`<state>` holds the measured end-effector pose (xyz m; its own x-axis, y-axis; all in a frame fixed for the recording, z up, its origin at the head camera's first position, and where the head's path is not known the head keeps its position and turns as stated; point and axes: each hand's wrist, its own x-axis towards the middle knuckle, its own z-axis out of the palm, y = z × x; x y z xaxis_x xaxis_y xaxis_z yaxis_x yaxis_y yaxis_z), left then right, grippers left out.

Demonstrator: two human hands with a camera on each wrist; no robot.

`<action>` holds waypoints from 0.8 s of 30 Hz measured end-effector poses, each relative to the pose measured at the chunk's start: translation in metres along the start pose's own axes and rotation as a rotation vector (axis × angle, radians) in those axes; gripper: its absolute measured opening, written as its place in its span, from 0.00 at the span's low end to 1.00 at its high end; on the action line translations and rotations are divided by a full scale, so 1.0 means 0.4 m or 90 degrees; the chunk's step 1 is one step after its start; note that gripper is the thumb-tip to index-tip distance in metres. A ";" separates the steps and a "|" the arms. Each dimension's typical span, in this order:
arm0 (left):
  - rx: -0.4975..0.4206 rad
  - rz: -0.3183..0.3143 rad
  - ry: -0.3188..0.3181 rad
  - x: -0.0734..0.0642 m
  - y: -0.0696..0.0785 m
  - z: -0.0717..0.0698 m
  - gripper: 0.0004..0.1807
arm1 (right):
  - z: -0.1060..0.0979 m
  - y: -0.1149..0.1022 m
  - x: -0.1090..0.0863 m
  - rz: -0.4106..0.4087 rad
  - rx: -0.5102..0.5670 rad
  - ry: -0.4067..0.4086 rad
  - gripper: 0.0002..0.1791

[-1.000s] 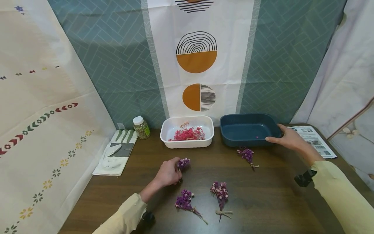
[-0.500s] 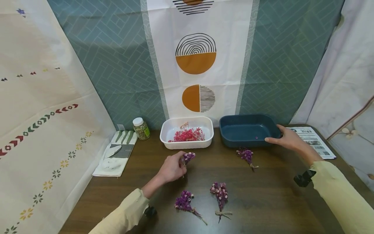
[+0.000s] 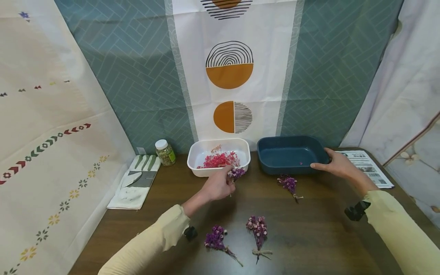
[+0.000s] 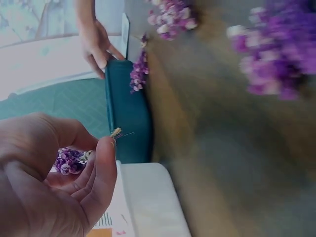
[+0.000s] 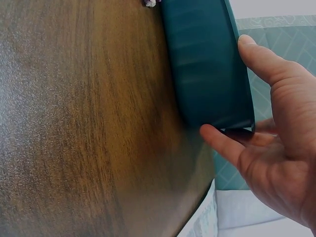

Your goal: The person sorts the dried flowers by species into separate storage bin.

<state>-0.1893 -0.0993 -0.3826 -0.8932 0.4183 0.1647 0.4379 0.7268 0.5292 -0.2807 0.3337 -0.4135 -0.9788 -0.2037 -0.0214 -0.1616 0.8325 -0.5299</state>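
My left hand point(image 3: 217, 185) pinches a small bunch of purple dried flowers point(image 3: 236, 173) just in front of the white tray point(image 3: 203, 172). In the left wrist view, the stem end point(image 4: 116, 132) pokes out between thumb and fingers. Pink dried flowers point(image 3: 221, 159) lie inside the white tray. My right hand point(image 3: 339, 165) grips the right end of the dark blue tray point(image 3: 285, 169); the right wrist view has the thumb at its rim and fingers at the end wall. One purple bunch point(image 3: 288, 184) lies before the blue tray, and two more bunches point(image 3: 215, 239) point(image 3: 258, 228) lie nearer me.
A white-capped jar point(image 3: 166, 153) and a folded cloth point(image 3: 135, 181) stand at the back left of the wooden table point(image 3: 309, 236). Printed paper point(image 3: 368, 168) lies at the right edge. A fabric backdrop point(image 3: 144, 88) hangs close behind the trays.
My left hand has carried the purple flower bunch rightward and away from me, up to the white tray's front. My right hand stays on the blue tray.
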 end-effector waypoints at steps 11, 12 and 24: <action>-0.013 -0.028 -0.025 0.128 0.064 0.031 0.27 | 0.009 0.000 0.003 -0.003 -0.005 0.008 0.59; -0.008 -0.028 -0.024 0.138 0.068 0.034 0.26 | 0.009 0.000 0.005 -0.003 -0.003 0.008 0.58; 0.075 -0.059 -0.034 0.266 0.115 0.073 0.27 | 0.001 -0.004 -0.001 -0.001 -0.008 0.007 0.59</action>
<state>-0.2611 -0.0056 -0.3649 -0.9252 0.3721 0.0741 0.3654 0.8215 0.4378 -0.2802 0.3322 -0.4131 -0.9797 -0.2001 -0.0115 -0.1651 0.8385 -0.5192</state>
